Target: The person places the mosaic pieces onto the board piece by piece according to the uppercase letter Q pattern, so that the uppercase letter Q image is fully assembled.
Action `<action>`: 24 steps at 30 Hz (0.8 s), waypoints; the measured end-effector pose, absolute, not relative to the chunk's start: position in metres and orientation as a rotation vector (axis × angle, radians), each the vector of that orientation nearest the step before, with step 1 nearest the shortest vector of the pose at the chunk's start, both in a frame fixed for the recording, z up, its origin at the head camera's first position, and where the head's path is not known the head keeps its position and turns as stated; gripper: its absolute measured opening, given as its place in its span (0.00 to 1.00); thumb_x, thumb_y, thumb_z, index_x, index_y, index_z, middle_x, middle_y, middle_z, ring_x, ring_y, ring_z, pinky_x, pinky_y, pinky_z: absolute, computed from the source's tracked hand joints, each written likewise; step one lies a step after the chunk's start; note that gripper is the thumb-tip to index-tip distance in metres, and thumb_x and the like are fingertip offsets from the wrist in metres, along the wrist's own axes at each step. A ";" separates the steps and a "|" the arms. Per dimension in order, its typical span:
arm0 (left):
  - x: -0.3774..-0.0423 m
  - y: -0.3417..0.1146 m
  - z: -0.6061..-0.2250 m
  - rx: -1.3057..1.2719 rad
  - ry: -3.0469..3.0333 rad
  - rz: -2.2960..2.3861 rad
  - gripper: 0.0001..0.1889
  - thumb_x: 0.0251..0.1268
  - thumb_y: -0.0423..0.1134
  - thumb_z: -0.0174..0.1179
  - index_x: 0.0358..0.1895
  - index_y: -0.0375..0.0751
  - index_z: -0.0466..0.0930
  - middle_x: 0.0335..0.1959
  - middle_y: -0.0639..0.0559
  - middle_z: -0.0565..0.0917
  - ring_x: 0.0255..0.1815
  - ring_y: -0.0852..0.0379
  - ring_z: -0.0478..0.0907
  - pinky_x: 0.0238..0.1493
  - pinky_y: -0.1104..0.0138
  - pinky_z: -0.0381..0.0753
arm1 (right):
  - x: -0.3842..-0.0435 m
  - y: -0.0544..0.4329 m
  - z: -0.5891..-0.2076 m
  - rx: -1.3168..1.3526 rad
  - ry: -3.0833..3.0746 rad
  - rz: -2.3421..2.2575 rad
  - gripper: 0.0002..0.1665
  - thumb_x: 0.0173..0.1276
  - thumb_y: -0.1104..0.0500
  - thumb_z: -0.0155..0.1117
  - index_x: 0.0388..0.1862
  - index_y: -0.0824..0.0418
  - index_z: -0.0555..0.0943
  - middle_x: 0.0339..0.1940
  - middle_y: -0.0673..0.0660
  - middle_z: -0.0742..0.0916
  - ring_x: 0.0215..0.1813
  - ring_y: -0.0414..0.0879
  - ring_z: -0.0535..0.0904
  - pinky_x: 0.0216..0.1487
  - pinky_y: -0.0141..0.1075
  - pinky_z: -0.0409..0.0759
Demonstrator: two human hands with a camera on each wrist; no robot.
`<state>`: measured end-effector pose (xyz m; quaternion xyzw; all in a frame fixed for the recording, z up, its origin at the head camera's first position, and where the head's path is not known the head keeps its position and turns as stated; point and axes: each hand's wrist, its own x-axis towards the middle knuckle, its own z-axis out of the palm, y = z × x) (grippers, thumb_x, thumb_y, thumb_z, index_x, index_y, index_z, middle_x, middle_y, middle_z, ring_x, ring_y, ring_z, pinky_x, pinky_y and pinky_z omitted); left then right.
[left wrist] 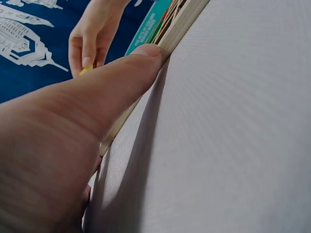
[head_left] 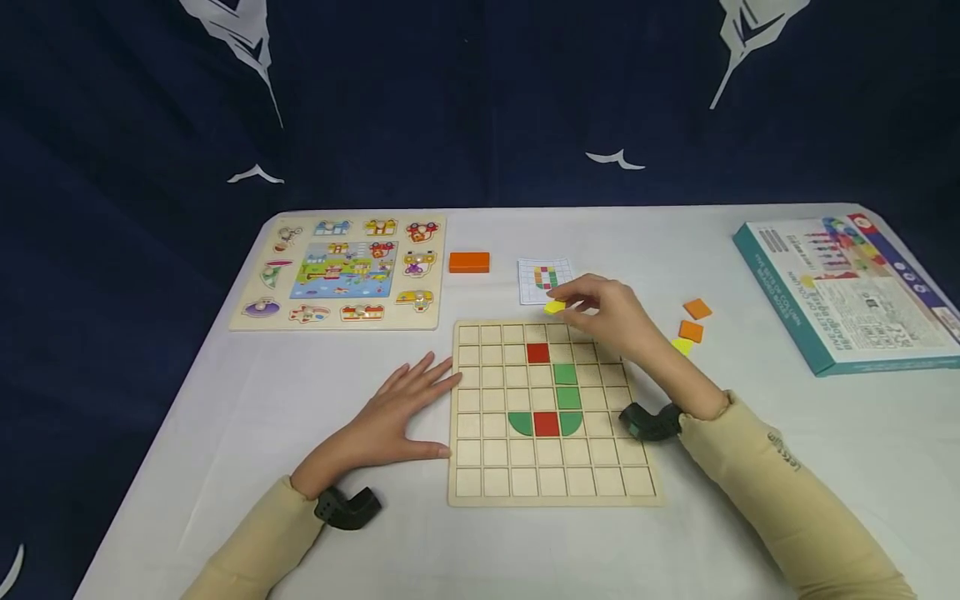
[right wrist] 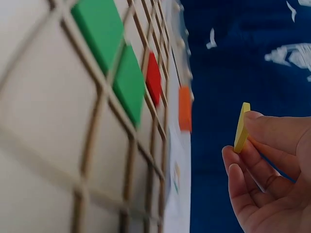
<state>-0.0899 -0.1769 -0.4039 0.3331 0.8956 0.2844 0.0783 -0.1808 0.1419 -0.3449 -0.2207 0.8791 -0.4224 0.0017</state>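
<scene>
Between thumb and fingers, my right hand [head_left: 611, 317] pinches a small yellow tile [right wrist: 242, 127] above the far edge of the wooden grid board [head_left: 480, 493]. My left hand [head_left: 393, 417] lies with fingers spread, fingertips and thumb right at the board's left edge. In the grid sit two red squares [head_left: 537, 353], two green squares [head_left: 567, 397] and two green rounded pieces [head_left: 521, 423]. A pattern card [head_left: 529, 283] with a small coloured design lies just beyond the board, partly behind my right fingertips.
Orange tiles [head_left: 697, 309] and a yellow tile [head_left: 682, 345] lie right of the board, partly by my right forearm. A picture puzzle [head_left: 345, 325] stands back left, beside an orange block [head_left: 469, 262]. A teal-sided box [head_left: 862, 292] lies at the right.
</scene>
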 end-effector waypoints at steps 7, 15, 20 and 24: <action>-0.089 -0.178 -0.404 1.001 2.695 0.832 0.48 0.47 0.56 0.70 0.72 0.45 0.57 0.74 0.50 0.51 0.74 0.50 0.37 0.68 0.51 0.36 | -0.175 0.114 -0.355 -0.761 2.632 -1.298 0.13 0.58 0.68 0.67 0.44 0.65 0.83 0.43 0.55 0.83 0.42 0.47 0.77 0.45 0.39 0.77; -0.091 -0.177 -0.404 0.998 2.705 0.792 0.49 0.47 0.57 0.69 0.73 0.47 0.56 0.74 0.52 0.50 0.74 0.52 0.36 0.68 0.52 0.36 | -0.174 0.103 -0.365 -0.853 2.616 -1.216 0.12 0.57 0.67 0.69 0.41 0.62 0.84 0.39 0.52 0.84 0.38 0.45 0.76 0.41 0.37 0.76; -0.091 -0.177 -0.403 0.990 2.700 0.806 0.49 0.47 0.57 0.70 0.72 0.47 0.56 0.74 0.52 0.50 0.74 0.52 0.36 0.68 0.52 0.36 | -0.176 0.101 -0.369 -0.921 2.608 -1.178 0.12 0.55 0.68 0.70 0.40 0.62 0.84 0.37 0.52 0.84 0.38 0.46 0.77 0.42 0.38 0.76; -0.091 -0.177 -0.403 0.983 2.693 0.803 0.49 0.47 0.57 0.69 0.73 0.47 0.56 0.74 0.52 0.50 0.74 0.52 0.36 0.68 0.52 0.35 | -0.177 0.100 -0.371 -0.983 2.602 -1.139 0.13 0.54 0.69 0.71 0.40 0.63 0.84 0.37 0.52 0.83 0.38 0.46 0.77 0.42 0.38 0.77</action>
